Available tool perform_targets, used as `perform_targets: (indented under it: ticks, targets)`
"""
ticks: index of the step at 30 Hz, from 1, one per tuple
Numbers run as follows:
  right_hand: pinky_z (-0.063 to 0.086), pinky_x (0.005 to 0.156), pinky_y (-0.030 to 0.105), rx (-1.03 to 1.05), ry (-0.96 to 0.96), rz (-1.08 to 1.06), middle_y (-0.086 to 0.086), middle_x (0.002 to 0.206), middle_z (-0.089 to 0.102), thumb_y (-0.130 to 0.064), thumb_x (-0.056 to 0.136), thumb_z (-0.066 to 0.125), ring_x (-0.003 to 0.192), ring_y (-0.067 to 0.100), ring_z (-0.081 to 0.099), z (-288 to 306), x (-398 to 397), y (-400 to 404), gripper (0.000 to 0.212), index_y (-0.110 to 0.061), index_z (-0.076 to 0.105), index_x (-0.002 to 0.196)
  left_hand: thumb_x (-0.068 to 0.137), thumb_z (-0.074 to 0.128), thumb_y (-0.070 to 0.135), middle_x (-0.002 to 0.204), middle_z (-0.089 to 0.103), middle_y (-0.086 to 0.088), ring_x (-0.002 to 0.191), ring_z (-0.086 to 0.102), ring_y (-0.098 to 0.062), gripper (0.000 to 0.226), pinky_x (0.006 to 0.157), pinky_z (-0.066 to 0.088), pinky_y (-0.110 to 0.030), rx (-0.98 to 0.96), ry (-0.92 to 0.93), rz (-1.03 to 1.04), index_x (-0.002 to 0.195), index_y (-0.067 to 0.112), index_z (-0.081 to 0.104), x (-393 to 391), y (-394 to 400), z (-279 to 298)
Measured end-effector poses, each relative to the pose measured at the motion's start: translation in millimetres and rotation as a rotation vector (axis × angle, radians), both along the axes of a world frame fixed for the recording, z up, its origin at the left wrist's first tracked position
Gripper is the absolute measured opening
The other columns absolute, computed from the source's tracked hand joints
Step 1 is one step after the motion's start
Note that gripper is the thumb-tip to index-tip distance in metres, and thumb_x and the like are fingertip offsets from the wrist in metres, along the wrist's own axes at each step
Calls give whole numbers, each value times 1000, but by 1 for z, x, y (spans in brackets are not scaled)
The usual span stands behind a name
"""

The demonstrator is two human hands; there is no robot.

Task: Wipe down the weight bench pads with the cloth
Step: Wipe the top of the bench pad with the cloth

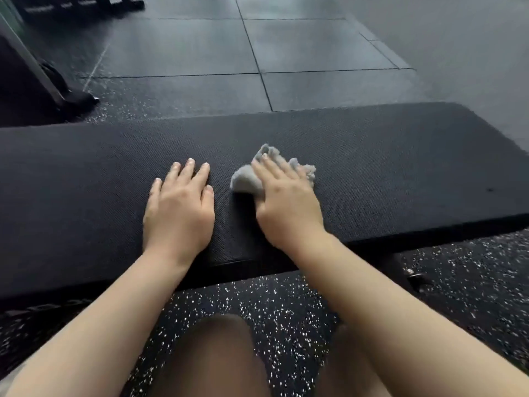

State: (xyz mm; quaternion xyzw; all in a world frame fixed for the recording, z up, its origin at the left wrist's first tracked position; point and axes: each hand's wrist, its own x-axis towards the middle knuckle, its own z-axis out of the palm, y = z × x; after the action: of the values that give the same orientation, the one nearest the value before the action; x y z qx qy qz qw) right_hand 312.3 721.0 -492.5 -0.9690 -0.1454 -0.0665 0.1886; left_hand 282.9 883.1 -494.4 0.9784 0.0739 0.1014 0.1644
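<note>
Straight fingers (267, 170) of the right hand (286, 204) are pressing the crumpled grey cloth (246, 180) onto the black bench (400, 173) pad; its thumb seems tucked underneath. Just beside it, the left hand (179, 207) is lying flat, fingers spread, holding nothing.

Dark rubber floor tiles (315, 44) with seams, white-speckled mat (286, 319) nearer, metal equipment frame (43, 73) at left

One bench pad (372, 167), one grey cloth (246, 179), two hands: left hand (180, 207), right hand (289, 207).
</note>
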Motion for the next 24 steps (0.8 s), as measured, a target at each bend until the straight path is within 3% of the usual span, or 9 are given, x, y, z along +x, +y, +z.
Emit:
perform_targets:
  ticks: [3, 6, 9, 11, 16, 19, 24]
  targets:
    - [6, 122, 34, 29, 21, 103, -12, 156, 28, -25, 90, 41, 147, 4, 15, 0, -55, -48, 59, -27, 36, 149, 99, 41, 29, 156, 29, 2, 146, 18, -13, 48, 119, 8, -36, -25, -35, -38, 146, 23, 39, -4, -1, 1]
    - [3, 121, 28, -10, 36, -49, -12, 156, 28, -21, 95, 43, 146, 0, 13, 7, -39, -100, 55, -26, 35, 148, 97, 42, 29, 156, 29, 3, 145, 19, -12, 50, 119, 8, -36, -26, -42, -74, 146, 21, 38, -4, -5, 3]
    - [-1, 118, 29, -30, 67, -294, -6, 160, 21, -20, 99, 42, 149, 12, 10, 16, 16, -88, 53, -23, 30, 150, 99, 31, 33, 160, 16, 4, 147, 9, -12, 54, 120, 4, -37, 32, 3, -101, 151, 23, 24, -1, -4, 2]
    - [1, 118, 36, -62, 101, -443, -2, 162, 15, -23, 100, 39, 149, 24, 8, 15, 45, -63, 54, -21, 26, 152, 99, 25, 34, 161, 9, 3, 148, 3, -13, 56, 120, 2, -38, 66, 28, -115, 153, 22, 16, 0, -3, 0]
    - [1, 120, 41, -91, 152, -553, 2, 163, 10, -28, 100, 33, 149, 30, 5, 9, 77, -19, 55, -20, 21, 153, 99, 28, 31, 161, -1, -9, 148, -4, -17, 64, 119, -5, -33, -44, 33, -90, 152, 6, 0, -2, 0, 1]
    - [-2, 121, 38, -17, 132, -350, -1, 162, 13, -24, 98, 34, 150, 24, 5, 9, 78, 21, 55, -22, 25, 153, 99, 34, 24, 161, 7, -9, 148, 3, -16, 62, 119, -1, -28, -246, -30, -59, 152, 6, 7, 0, 4, 4]
    - [-3, 118, 22, 107, 202, 280, -6, 156, 30, -18, 99, 45, 147, 3, 13, 15, 52, 11, 46, -20, 41, 146, 102, 33, 27, 160, 17, -3, 147, 11, -12, 56, 119, 6, -27, -376, -79, -21, 153, 11, 17, -1, 5, 6]
